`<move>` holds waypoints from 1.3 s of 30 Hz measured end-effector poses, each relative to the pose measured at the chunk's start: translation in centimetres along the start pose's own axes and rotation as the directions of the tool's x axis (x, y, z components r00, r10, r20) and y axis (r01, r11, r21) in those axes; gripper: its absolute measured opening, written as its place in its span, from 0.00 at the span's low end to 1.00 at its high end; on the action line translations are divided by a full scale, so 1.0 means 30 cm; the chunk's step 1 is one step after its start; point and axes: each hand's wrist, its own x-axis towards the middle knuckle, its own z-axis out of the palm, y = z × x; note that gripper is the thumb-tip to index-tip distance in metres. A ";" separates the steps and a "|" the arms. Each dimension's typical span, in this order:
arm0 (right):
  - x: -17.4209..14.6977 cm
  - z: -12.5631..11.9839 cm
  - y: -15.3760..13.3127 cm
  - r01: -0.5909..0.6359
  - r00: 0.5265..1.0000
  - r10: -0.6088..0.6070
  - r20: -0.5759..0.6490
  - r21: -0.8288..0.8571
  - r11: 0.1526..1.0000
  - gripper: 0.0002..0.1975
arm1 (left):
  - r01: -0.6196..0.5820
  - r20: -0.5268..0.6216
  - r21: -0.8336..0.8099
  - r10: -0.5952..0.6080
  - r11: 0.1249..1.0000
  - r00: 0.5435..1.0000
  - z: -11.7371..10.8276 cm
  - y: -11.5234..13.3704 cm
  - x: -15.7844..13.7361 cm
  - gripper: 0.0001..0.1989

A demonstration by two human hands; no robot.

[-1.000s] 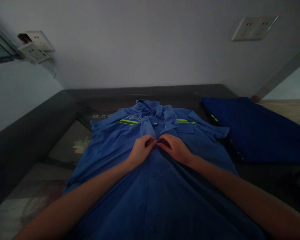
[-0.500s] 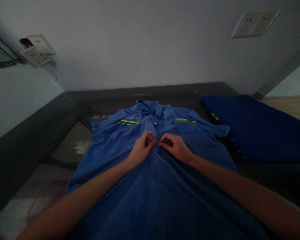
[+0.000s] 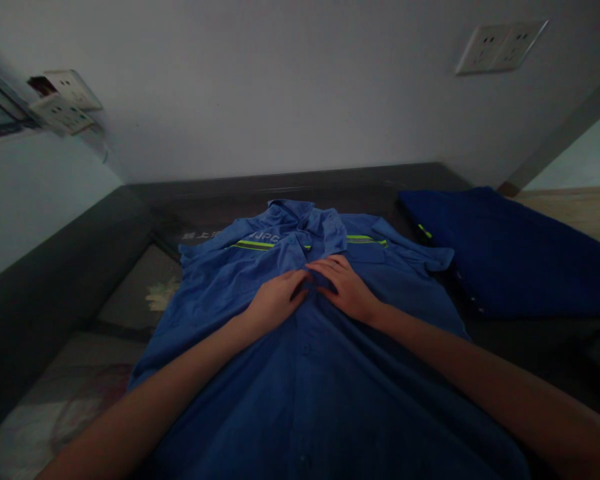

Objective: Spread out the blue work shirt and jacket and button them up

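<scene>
A blue short-sleeved work shirt (image 3: 260,373) lies front up, its collar at the far end and yellow-green striped bands across the chest. My left hand (image 3: 279,300) rests on the front placket, its fingers bent, with a gap between thumb and forefinger. Just right of it, my right hand (image 3: 347,288) lies on the shirt with fingers stretched toward the placket and thumb apart. The fingertips of both hands nearly meet below the collar opening. Lower down the placket a button (image 3: 306,349) shows faintly.
Folded darker blue clothing (image 3: 510,260) lies at the right on the dark surface (image 3: 280,183). White wall sockets (image 3: 503,47) are at upper right, and more sockets (image 3: 65,100) at upper left. A pale flower pattern (image 3: 163,293) shows left of the shirt.
Both hands have loosened from a pinch at the placket. The right fingers have stretched out over it, and the left thumb and forefinger have parted. The view has shifted slightly.
</scene>
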 end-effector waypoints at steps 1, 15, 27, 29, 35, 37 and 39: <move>0.001 0.000 0.001 -0.016 1.000 0.016 0.007 -0.028 0.999 0.20 | -0.010 -0.016 0.031 0.010 0.999 1.000 0.000 0.003 -0.004 0.10; 0.029 -0.061 -0.010 0.007 0.999 -0.011 0.044 0.087 0.996 0.05 | 0.115 0.089 0.134 -0.128 0.984 0.988 -0.065 0.106 -0.047 0.12; 0.042 -0.225 -0.098 -0.249 0.963 0.271 -0.010 0.359 0.899 0.13 | 0.120 0.045 -0.160 -0.114 0.980 0.992 -0.175 0.102 -0.076 0.07; 0.037 -0.241 -0.127 -0.287 0.955 0.290 0.062 0.438 0.852 0.14 | 0.099 0.073 -0.237 -0.084 0.966 0.994 -0.237 0.068 -0.061 0.08; 0.037 -0.187 -0.157 -0.308 0.947 0.303 0.103 0.552 0.775 0.14 | 0.198 0.311 -0.362 -0.082 0.911 0.947 -0.324 -0.046 -0.019 0.13; 0.031 -0.143 -0.129 -0.278 0.959 0.270 0.089 0.485 0.829 0.14 | 0.176 0.310 -0.201 -0.108 0.964 0.945 -0.308 -0.045 -0.015 0.13; 0.019 -0.098 -0.096 -0.277 0.960 0.262 0.097 0.435 0.857 0.14 | 0.127 0.139 -0.013 -0.124 0.992 0.983 -0.277 0.002 -0.017 0.12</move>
